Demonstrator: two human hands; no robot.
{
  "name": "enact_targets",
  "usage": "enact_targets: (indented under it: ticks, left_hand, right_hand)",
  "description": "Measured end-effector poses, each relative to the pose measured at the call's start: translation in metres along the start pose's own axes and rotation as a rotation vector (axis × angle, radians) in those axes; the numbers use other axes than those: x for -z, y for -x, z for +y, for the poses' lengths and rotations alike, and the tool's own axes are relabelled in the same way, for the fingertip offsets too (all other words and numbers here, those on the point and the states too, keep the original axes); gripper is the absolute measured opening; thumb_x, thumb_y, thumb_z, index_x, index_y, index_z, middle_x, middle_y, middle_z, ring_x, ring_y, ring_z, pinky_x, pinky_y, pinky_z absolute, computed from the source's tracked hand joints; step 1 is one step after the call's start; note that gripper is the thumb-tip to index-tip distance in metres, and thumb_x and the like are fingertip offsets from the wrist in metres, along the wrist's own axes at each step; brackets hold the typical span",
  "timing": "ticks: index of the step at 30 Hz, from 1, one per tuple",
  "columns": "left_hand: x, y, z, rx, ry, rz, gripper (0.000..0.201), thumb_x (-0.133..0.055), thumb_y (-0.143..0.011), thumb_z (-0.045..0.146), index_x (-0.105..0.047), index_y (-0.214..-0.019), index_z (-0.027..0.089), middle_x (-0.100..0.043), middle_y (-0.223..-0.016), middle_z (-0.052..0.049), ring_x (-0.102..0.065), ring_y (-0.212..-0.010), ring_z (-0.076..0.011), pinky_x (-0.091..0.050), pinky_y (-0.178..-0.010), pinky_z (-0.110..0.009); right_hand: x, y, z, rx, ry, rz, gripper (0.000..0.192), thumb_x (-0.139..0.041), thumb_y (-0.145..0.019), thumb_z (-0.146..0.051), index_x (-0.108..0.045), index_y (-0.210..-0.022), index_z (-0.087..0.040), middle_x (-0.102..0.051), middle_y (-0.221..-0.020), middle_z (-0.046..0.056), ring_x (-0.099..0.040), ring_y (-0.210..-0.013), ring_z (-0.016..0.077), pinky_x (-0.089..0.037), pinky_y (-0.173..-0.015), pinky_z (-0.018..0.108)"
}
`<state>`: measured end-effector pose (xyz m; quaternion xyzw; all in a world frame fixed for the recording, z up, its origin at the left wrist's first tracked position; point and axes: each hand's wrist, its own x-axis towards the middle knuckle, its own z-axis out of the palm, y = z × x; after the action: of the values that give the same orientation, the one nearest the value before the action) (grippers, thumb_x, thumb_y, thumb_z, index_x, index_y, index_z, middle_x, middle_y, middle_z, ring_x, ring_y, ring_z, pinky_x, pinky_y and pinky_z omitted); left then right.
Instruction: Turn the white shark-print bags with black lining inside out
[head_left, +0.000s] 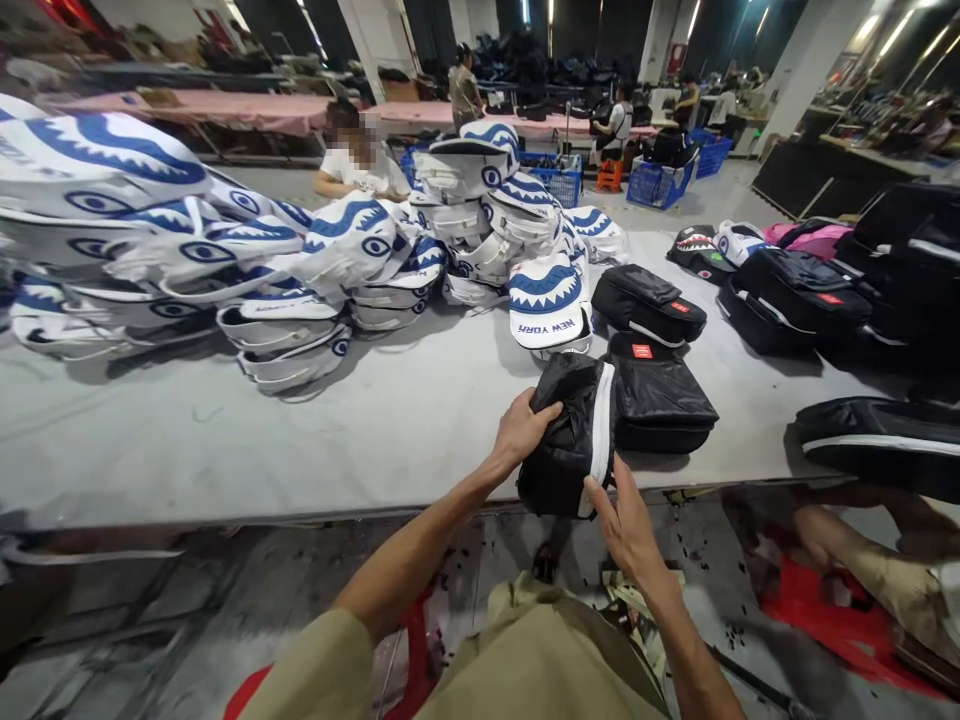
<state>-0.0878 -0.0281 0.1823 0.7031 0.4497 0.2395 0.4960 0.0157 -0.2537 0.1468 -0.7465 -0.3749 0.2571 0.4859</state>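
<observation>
A small black bag with a white zipper strip is held tilted over the table's front edge. My left hand grips its upper left side, thumb lying on the black fabric. At the lower right, my right hand pinches the bag's edge near the bottom of the white zipper. Directly behind it lies another black bag with a red label, and beyond that a similar black bag. A white and blue bag with a toothed pattern and lettering sits just past my left hand.
Stacks of white and blue bags cover the left and middle of the white table. More black bags are piled at right. A person sits across the table; another person's arm is at right near a red stool.
</observation>
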Motion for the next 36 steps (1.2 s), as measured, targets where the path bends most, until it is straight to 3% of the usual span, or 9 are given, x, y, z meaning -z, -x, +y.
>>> enact_targets:
  ticks: [7,14,18,27,36]
  left_hand:
    - [-0.035,-0.022,0.0,-0.046,0.137,0.025,0.036,-0.077,-0.087,0.051,-0.071,-0.109,0.023,-0.08,-0.109,-0.008,-0.072,-0.101,-0.0295,-0.054,-0.09,-0.039]
    - [-0.041,-0.022,0.01,-0.073,0.145,0.023,0.039,-0.075,-0.088,0.051,-0.07,-0.111,0.02,-0.079,-0.113,-0.01,-0.073,-0.105,-0.0306,-0.054,-0.093,-0.041]
    - [-0.04,-0.021,0.013,-0.049,0.171,0.023,0.045,-0.077,-0.086,0.051,-0.071,-0.117,0.018,-0.08,-0.117,-0.012,-0.074,-0.108,-0.0316,-0.056,-0.095,-0.042]
    - [-0.041,-0.026,0.009,-0.084,0.127,0.022,0.041,-0.076,-0.09,0.049,-0.073,-0.117,0.018,-0.081,-0.118,-0.011,-0.074,-0.108,-0.0294,-0.056,-0.096,-0.039]
    - [-0.044,-0.039,0.005,-0.08,0.113,0.051,0.042,-0.077,-0.089,0.048,-0.075,-0.118,0.018,-0.081,-0.121,-0.012,-0.075,-0.109,-0.0307,-0.056,-0.098,-0.04]
  right_hand:
    - [-0.005,-0.035,0.034,0.001,-0.023,0.17,0.085,-0.041,-0.102,-0.09,-0.066,-0.14,-0.019,-0.071,-0.138,0.019,-0.064,-0.133,0.0359,-0.05,-0.121,0.054]
    - [0.014,-0.044,0.044,0.013,-0.027,0.09,0.074,-0.051,-0.102,-0.085,-0.071,-0.13,-0.019,-0.075,-0.126,0.014,-0.068,-0.118,0.0329,-0.053,-0.112,0.048]
    - [0.018,-0.048,0.05,0.064,-0.042,0.05,0.067,-0.056,-0.104,-0.079,-0.071,-0.134,-0.021,-0.074,-0.129,0.012,-0.068,-0.119,0.0308,-0.052,-0.114,0.046]
    - [0.007,-0.044,0.104,0.105,0.025,0.057,0.063,-0.052,-0.106,-0.076,-0.072,-0.134,-0.024,-0.073,-0.137,0.014,-0.065,-0.129,0.0322,-0.052,-0.114,0.049]
    - [-0.01,-0.034,0.104,0.052,0.007,0.127,0.063,-0.041,-0.112,-0.069,-0.066,-0.144,-0.021,-0.067,-0.145,0.016,-0.059,-0.138,0.032,-0.048,-0.123,0.055]
